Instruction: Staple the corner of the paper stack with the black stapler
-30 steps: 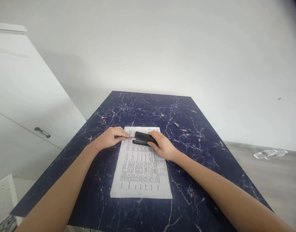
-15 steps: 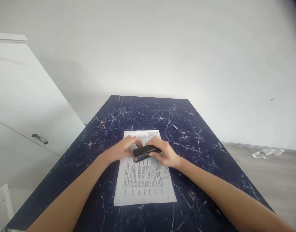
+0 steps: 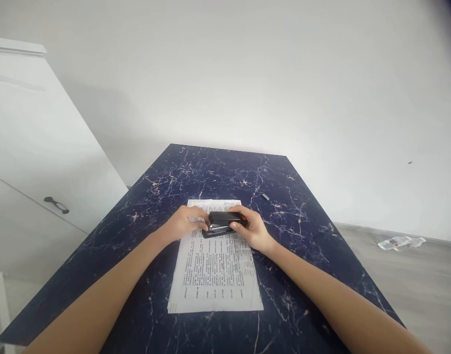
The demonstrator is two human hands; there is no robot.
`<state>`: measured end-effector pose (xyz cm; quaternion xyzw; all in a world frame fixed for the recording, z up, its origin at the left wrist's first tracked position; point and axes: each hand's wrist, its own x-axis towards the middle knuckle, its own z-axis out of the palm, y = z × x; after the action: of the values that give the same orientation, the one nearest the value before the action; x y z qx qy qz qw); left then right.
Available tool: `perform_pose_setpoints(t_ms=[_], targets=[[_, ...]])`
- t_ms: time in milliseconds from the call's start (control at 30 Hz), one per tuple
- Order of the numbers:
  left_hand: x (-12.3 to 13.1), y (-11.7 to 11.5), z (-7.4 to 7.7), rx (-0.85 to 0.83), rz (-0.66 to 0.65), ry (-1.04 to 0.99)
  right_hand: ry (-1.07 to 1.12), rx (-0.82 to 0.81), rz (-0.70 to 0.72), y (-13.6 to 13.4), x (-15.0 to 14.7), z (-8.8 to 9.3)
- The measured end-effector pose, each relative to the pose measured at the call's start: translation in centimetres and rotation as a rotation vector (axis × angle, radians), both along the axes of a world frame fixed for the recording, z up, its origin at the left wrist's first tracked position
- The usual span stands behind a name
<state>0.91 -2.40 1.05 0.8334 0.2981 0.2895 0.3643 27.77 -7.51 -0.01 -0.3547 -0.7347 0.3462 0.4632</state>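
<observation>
Right hand (image 3: 255,230) grips stapler (image 3: 222,218) well inside table edges (image 3: 229,152).

The stapler (image 3: 222,217), slanted across the paper (image 3: 218,297) 0.5 s ago, now points straight sideways, its silvery inside showing below the raised cover. The left fingers (image 3: 198,213), then behind it, have come round to its left end, closer in than 1.0 s ago.

Dark blue veined tabletop (image 3: 225,174); printed paper (image 3: 214,295), small grey strip (image 3: 265,196) nearby
</observation>
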Motion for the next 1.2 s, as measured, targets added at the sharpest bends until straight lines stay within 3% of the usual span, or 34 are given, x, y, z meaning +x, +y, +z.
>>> perform_pose_setpoints(t_ms=[100, 233, 300, 367, 433, 667, 767, 1000, 1200], targets=[[-0.3, 0.4, 0.0, 0.038, 0.126, 0.041, 0.034, -0.025, -0.032, 0.1, 0.1, -0.1], [-0.8, 1.1, -0.7, 0.241, 0.577, 0.289, 0.013, -0.021, -0.117, 0.3, 0.5, -0.3], [-0.8, 1.0, -1.2, 0.288, 0.688, 0.474, -0.020, -0.013, -0.190, 0.5, 1.0, -0.1], [-0.3, 0.7, -1.6, 0.290, 0.675, 0.563, -0.066, -0.008, -0.267, 0.8, 1.9, 0.2], [0.3, 0.4, -1.8, 0.270, 0.622, 0.526, -0.127, -0.003, -0.338, 0.9, 3.2, 0.7], [0.2, 1.1, -1.3, 0.100, 0.610, 0.078, -0.420, -0.040, -0.543, -0.9, 9.5, 1.2], [-0.4, 1.9, -1.2, 0.105, 0.597, -0.045, -0.475, -0.053, -0.513, -1.9, 10.2, 1.1], [-0.7, 2.5, -1.3, 0.033, 0.615, -0.238, -0.587, 0.033, -0.483, -1.9, 8.4, 1.0], [-0.6, 2.7, -1.4, 0.079, 0.652, -0.254, -0.581, 0.033, -0.273, -3.2, 8.0, 1.7]])
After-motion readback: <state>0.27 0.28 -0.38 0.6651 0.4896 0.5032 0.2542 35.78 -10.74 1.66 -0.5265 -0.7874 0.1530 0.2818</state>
